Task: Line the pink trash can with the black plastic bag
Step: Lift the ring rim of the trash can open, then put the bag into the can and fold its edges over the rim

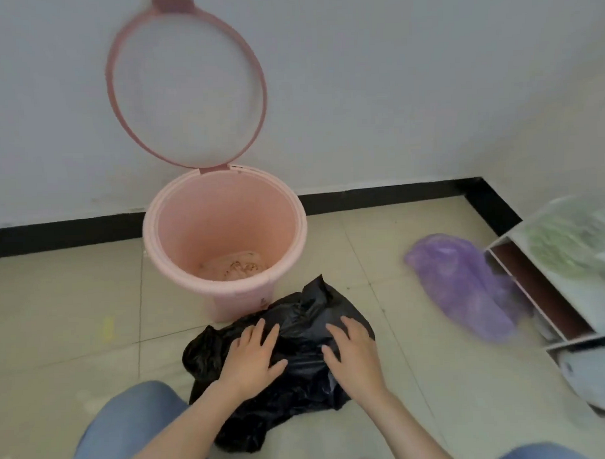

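Note:
The pink trash can (178, 240) stands on the tiled floor against the white wall. Its ring-shaped lid (118, 108) is swung up and open, and some brownish residue lies at the bottom. Just in front of the can, a crumpled black plastic bag (304, 318) lies flat on the floor. My left hand (252, 358) rests palm down on the bag's left half with fingers spread. My right hand (353, 351) lies palm down on its right half, fingers also apart. Neither hand grips the plastic.
A purple plastic bag (464, 285) lies on the floor to the right, beside a low white shelf unit (550, 289) holding bags. A black baseboard (64, 234) runs along the wall. My knees in blue jeans (130, 431) are at the bottom.

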`<action>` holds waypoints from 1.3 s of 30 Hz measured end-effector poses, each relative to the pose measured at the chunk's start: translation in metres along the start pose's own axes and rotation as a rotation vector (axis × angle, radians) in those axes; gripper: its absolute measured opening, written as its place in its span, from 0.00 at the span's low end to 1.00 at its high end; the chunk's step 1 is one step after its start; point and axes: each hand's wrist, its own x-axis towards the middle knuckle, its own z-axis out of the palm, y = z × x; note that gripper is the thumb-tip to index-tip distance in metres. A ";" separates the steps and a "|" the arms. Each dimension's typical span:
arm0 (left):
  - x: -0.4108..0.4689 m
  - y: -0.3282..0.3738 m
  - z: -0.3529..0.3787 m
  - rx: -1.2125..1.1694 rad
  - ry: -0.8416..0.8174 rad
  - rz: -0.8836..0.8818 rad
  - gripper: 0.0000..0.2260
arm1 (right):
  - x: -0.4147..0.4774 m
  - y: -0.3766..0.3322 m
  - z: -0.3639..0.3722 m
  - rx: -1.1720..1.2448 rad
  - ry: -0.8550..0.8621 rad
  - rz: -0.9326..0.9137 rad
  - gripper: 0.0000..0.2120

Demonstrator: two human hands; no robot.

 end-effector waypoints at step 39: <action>0.061 0.117 0.008 -1.199 0.108 0.109 0.24 | 0.019 0.055 0.002 1.149 0.373 0.475 0.29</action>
